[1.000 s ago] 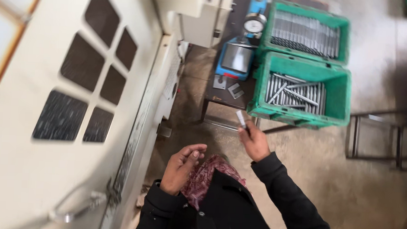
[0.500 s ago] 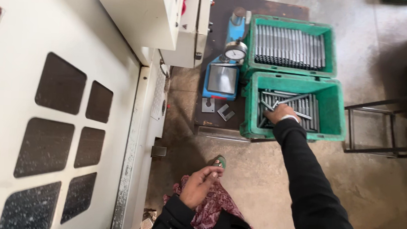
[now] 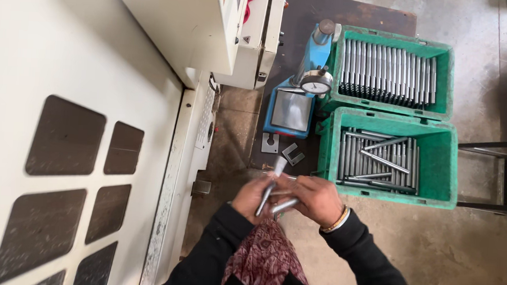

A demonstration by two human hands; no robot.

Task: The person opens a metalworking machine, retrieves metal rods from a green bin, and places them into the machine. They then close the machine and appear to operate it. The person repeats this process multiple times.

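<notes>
My left hand and my right hand meet in front of my chest. The left one grips a slim steel rod that points up and away. The right one closes on a second, shorter steel rod lying across the first. Just beyond my hands stands a green crate holding several loose steel rods. Behind it a second green crate carries a neat row of upright rods.
A cream machine cabinet with dark window panels fills the left. On a dark table sit a blue gauge stand with a dial indicator and two small metal plates. A metal frame stands at the right on the concrete floor.
My right hand has come back from the near green crate with a rod and joined my left hand. The view has tilted and moved closer to the table.
</notes>
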